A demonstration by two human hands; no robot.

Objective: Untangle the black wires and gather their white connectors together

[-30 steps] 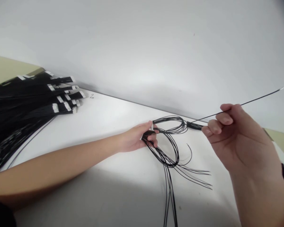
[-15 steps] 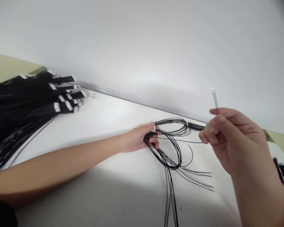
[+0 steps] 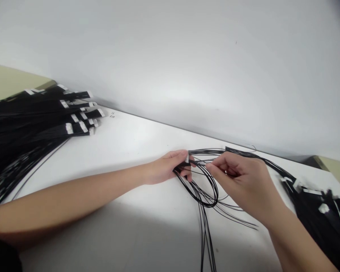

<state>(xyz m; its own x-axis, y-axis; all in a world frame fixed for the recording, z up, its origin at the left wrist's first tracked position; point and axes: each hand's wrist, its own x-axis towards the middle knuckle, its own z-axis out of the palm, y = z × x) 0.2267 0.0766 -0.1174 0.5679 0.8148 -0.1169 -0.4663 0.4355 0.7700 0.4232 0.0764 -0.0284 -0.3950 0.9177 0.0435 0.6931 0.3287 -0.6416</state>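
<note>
Near the middle of the white table, my left hand (image 3: 172, 166) is closed around a looped bundle of thin black wires (image 3: 215, 189), with a small white piece (image 3: 187, 156) at its fingertips. Loose wire ends hang from the loop toward the front and the right. My right hand (image 3: 235, 170) is over the right side of the loops, its thumb and index finger pinched beside the wires. Whatever lies in that pinch is too small or hidden to make out.
At the left lies a large pile of black cables (image 3: 31, 117) with white end pieces. Another black cable pile (image 3: 323, 215) with white pieces sits at the right edge. A white wall (image 3: 170, 68) rises behind the table (image 3: 124, 139).
My right hand has moved left and down from the raised position, where it held a small, thin translucent piece, to the wire loops. My left hand has barely moved.
</note>
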